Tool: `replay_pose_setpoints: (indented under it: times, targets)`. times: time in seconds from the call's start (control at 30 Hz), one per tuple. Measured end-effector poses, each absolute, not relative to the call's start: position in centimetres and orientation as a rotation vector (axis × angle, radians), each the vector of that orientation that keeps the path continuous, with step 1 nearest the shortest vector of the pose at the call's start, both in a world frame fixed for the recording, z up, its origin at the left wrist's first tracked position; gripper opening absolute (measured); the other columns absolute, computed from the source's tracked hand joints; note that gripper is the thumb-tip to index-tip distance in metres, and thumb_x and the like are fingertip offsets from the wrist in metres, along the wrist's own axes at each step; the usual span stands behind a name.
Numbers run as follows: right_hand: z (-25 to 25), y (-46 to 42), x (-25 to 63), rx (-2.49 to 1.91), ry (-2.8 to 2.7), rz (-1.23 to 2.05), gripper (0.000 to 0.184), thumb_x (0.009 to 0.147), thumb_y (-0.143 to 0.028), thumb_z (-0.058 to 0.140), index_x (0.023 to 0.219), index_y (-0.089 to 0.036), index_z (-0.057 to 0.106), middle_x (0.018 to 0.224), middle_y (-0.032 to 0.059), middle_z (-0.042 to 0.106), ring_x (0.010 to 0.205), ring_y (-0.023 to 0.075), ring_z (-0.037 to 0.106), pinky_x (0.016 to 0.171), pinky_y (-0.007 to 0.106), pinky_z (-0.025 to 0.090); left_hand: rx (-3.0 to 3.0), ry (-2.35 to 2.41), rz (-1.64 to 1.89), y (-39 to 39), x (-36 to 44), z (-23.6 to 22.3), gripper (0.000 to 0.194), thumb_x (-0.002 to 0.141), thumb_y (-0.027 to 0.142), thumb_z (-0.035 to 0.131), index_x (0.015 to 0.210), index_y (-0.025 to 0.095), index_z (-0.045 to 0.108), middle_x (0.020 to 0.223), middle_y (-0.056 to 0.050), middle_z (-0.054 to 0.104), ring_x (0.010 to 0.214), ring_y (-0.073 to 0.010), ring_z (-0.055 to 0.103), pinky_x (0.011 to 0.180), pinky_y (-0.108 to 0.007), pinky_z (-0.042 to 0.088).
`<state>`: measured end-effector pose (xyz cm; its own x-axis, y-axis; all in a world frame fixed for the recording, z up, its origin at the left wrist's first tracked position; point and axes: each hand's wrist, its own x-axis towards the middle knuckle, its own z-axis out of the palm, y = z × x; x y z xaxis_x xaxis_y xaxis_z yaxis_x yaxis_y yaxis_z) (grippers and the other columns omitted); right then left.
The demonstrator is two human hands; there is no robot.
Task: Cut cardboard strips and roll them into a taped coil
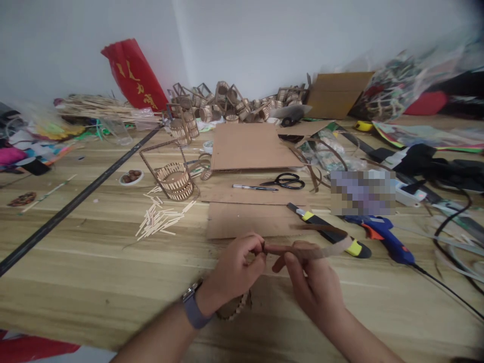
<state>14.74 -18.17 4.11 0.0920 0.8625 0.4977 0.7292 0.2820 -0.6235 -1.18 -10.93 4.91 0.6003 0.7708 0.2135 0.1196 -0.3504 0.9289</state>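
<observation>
Above the front of the wooden table, my left hand (240,267) pinches the near end of a thin brown strip (335,249). The strip runs right through the fingers of my right hand (315,277), its thumb pressed on it, and its free end is blurred. Beneath my left wrist lies part of a small ring of light and dark slats (236,311), mostly hidden by the hand and forearm. Beyond my hands is a cardboard sheet (242,219). A yellow-and-black utility knife (328,232) lies just past my right hand.
A small slatted basket with a tall handle (176,181) stands near loose sticks (159,221) and a dish of brown beads (131,177). Scissors (287,181) and a pen (254,187) lie on cardboard. At right is a corded blue glue gun (393,242). Several baskets (244,107) crowd the wall.
</observation>
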Motion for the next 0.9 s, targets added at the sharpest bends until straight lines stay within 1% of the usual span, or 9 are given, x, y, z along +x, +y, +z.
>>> replay_pose_setpoints:
  times: [0.1,0.2,0.3,0.4,0.5,0.63,0.73,0.83,0.9]
  targets:
    - [4.3,-18.1,14.7,-1.504,-1.523,0.355,0.027,0.100,-0.033,0.038,0.088,-0.023,0.060,0.055,-0.0007,0.067,0.049,0.0165,0.065,0.047,0.026,0.048,1.823,0.706,0.800,-10.8,-1.3,5.0,0.018,0.077,0.011,0.048,0.063,0.019,0.040,0.080,-0.001,0.058,0.074,-0.0142,0.052,0.066,-0.025,0.038]
    - [4.3,-17.9,14.6,-1.450,-1.358,0.539,0.028,0.101,-0.039,0.036,0.090,-0.021,0.054,0.046,-0.0048,0.061,0.037,0.0151,0.059,0.044,0.027,0.044,1.815,0.677,0.784,-10.8,-1.4,5.0,0.018,0.076,0.012,0.049,0.062,0.019,0.040,0.080,-0.002,0.060,0.073,-0.0142,0.053,0.068,-0.025,0.040]
    - [4.2,-17.8,14.5,-1.398,-1.287,0.665,0.030,0.101,-0.044,0.035,0.089,-0.021,0.051,0.051,-0.0052,0.061,0.033,0.0132,0.056,0.042,0.027,0.044,1.795,0.667,0.772,-10.7,-1.4,4.9,0.018,0.077,0.014,0.050,0.062,0.019,0.041,0.079,-0.002,0.060,0.071,-0.0141,0.053,0.066,-0.025,0.040]
    - [4.0,-17.9,14.5,-1.421,-1.268,0.600,0.031,0.099,-0.047,0.038,0.083,-0.022,0.047,0.053,-0.0048,0.061,0.032,0.0119,0.055,0.041,0.025,0.042,1.785,0.750,0.750,-10.7,-1.3,4.7,0.017,0.081,0.019,0.052,0.065,0.019,0.048,0.076,-0.001,0.059,0.071,-0.0141,0.054,0.063,-0.024,0.040]
    - [3.6,-18.2,14.4,-1.488,-1.338,0.518,0.029,0.099,-0.045,0.038,0.087,-0.022,0.052,0.044,-0.0060,0.056,0.036,0.0144,0.058,0.042,0.026,0.044,1.747,0.875,0.691,-10.9,-1.1,4.6,0.012,0.084,0.027,0.056,0.080,0.018,0.061,0.076,-0.001,0.064,0.071,-0.0148,0.057,0.062,-0.024,0.043]
    - [3.2,-18.4,14.4,-1.538,-1.425,0.543,0.032,0.099,-0.044,0.038,0.090,-0.022,0.058,0.041,-0.0048,0.054,0.038,0.0158,0.059,0.041,0.025,0.045,1.746,0.860,0.667,-11.1,-1.1,4.7,0.023,0.089,0.025,0.050,0.098,0.017,0.069,0.081,-0.003,0.071,0.070,-0.0142,0.062,0.060,-0.023,0.044]
    - [3.2,-18.2,14.4,-1.493,-1.341,0.541,0.031,0.099,-0.046,0.038,0.081,-0.023,0.049,0.044,-0.0056,0.055,0.031,0.0124,0.052,0.037,0.024,0.042,1.795,0.839,0.665,-11.1,-1.2,4.9,0.026,0.090,0.022,0.047,0.096,0.017,0.072,0.076,-0.002,0.070,0.065,-0.0126,0.059,0.057,-0.022,0.041]
    - [3.2,-17.8,14.5,-1.398,-1.270,0.655,0.031,0.099,-0.048,0.039,0.082,-0.023,0.044,0.058,-0.0036,0.061,0.029,0.0087,0.049,0.033,0.022,0.037,1.835,0.840,0.664,-11.3,-1.2,5.1,0.025,0.089,0.019,0.047,0.090,0.017,0.072,0.073,-0.001,0.069,0.064,-0.0123,0.059,0.057,-0.021,0.040]
    - [3.1,-17.7,14.7,-1.353,-1.249,0.710,0.031,0.099,-0.049,0.039,0.083,-0.023,0.043,0.057,-0.0050,0.059,0.029,0.0084,0.049,0.031,0.020,0.034,1.848,0.853,0.650,-11.4,-1.2,5.2,0.025,0.089,0.019,0.047,0.088,0.017,0.072,0.070,0.000,0.068,0.062,-0.0123,0.058,0.057,-0.021,0.040]
